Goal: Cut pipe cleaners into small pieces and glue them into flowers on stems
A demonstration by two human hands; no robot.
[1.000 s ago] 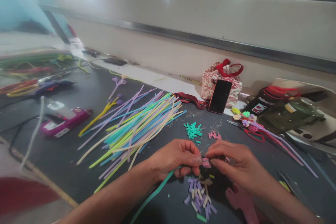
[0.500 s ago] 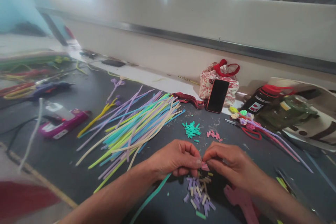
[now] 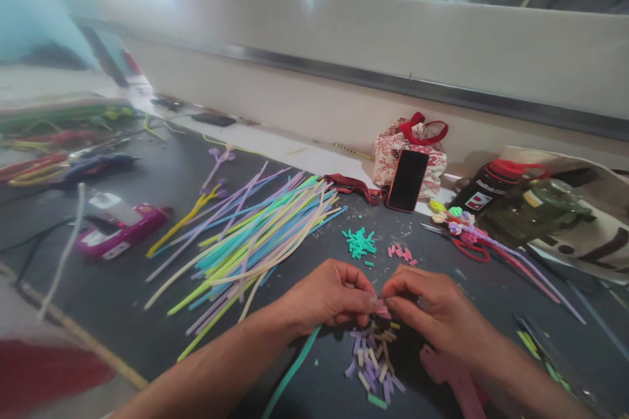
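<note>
My left hand is closed, its thumb and finger pinching small pink pipe cleaner pieces. Opposite it, my right hand is closed too, its fingertips meeting the same pink pieces; the fingers partly hide them. A long teal pipe cleaner runs from beneath my left hand toward the lower edge; whether that hand grips it, I cannot tell. Just below both hands lies a heap of cut purple and cream pieces. Beyond them are a teal pile and a smaller pink pile.
Long pipe cleaners spread across the left. Farther left sits a purple glue gun. A phone leans on a patterned bag. Right are twisted flowers, a black bottle, scissors and a pink object.
Both hands stay pinched together at almost the same spot. The teal pipe cleaner's lower end has shifted slightly right. The camera view has moved a little.
</note>
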